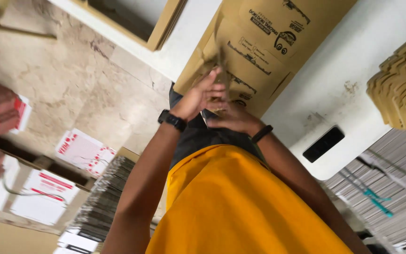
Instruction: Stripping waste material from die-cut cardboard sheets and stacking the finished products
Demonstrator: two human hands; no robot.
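Stacks of flat, bundled cardboard sheets [100,203] are lying at the lower left on the mottled stone floor [71,80]. The left hand [202,96], wearing a black wristwatch [172,120], is resting with fingers extended, flat against the brown printed cardboard box [259,42]. The right hand [233,117], wearing a dark wristband [261,133], is curling around the box's lower edge; its grip is partly hidden. The box is leaning over the white table [334,80], beside a black phone [323,144] and corrugated brown stacks [402,84].

Brown carton [264,42]: flat, black print, far centre on the white surface [334,80].
Phone [323,144]: dark screen, right on surface.
White cartons [83,150]: red print, left floor.
Flat stacks [102,202]: grey-edged, near left.
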